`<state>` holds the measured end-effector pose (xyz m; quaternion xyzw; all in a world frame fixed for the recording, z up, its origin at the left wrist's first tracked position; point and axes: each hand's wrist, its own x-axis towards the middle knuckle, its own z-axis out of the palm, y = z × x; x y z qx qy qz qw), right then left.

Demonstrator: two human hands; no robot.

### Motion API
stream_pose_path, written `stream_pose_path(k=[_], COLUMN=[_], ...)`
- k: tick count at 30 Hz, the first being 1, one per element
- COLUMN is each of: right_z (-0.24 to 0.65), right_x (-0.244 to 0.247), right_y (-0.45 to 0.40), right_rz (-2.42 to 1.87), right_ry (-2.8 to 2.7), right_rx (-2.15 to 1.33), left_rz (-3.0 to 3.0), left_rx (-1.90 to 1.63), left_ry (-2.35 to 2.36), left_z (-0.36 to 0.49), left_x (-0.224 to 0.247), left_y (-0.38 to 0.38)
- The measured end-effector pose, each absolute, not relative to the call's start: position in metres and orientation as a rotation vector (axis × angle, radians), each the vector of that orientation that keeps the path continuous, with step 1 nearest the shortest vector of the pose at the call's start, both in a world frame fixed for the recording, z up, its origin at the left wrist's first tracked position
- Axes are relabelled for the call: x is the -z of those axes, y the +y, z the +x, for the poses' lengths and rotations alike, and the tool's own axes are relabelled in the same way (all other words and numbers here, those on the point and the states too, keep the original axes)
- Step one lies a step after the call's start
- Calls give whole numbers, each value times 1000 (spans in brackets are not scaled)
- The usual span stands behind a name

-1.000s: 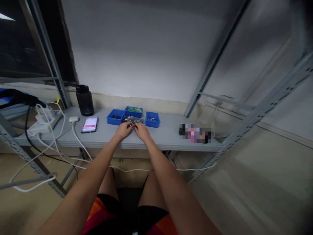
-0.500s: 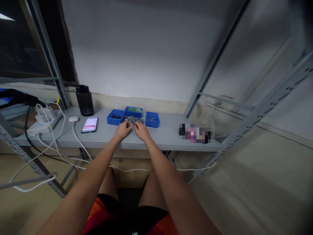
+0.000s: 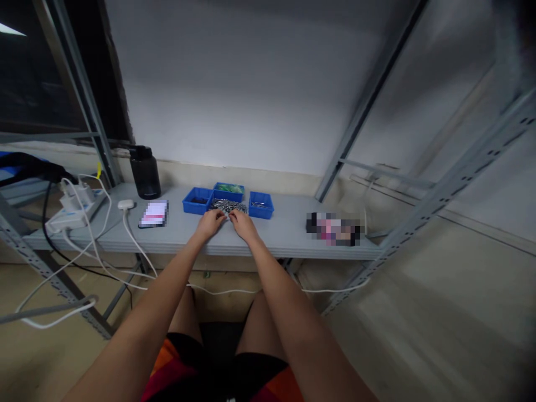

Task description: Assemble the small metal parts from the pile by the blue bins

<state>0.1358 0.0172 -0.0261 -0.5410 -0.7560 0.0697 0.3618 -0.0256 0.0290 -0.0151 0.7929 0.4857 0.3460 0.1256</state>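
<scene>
A heap of small shiny metal pieces (image 3: 228, 205) lies on the grey shelf, just beyond my fingers. My left hand (image 3: 211, 223) is closed in a pinch at the heap's near left edge. Facing it, my right hand (image 3: 243, 224) pinches too, its fingertips close to the left ones. What sits between the fingers is too small to make out. Around the heap stand a blue bin with dark small parts (image 3: 193, 208), a blue bin with a green packet (image 3: 229, 195) behind, and a blue bin with a few metal pieces (image 3: 262, 212) on the right.
On the left of the shelf (image 3: 288, 234) are a black bottle (image 3: 146, 174), a phone (image 3: 154, 214), a white charger (image 3: 125, 205) and a power strip (image 3: 79, 209) with trailing cables. A blurred-out object (image 3: 334, 229) lies on the right. Metal posts frame both ends.
My hands have shifted very slightly, with the fingertips a little changed in position near the heap. The bins and other objects stay where they were.
</scene>
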Motion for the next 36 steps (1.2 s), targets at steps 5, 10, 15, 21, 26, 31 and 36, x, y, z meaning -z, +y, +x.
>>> stream_pose_path(k=[5,10,15,21,26,31,36], right_z=[138,138,137,137,137,138,139], right_x=[28,29,28,28,30,30,29], right_y=[21,21,18,20,22,22,21], right_rz=[-1412,-1415,-1428,-1469,-1457,-1381,-1362], right_ry=[-1890,-1895,-1954,-2035,-2006,-1890,-1880], right_rx=[-180,-173,-176,-135,-140,-179,-176], left_rz=[2323,2322,2298,2317,2303,2328,2360], left_rx=[-985,-1034,-1127,-1159,-1102,-1030,-963], left_ry=[1437,1451,1440,1404,1481,1481,1476], left_z=[-25,-26,-26,-26,-26,-26,-26], left_x=[16,19,19,17,17,20,22], left_y=[30,33,34,32,32,36,37])
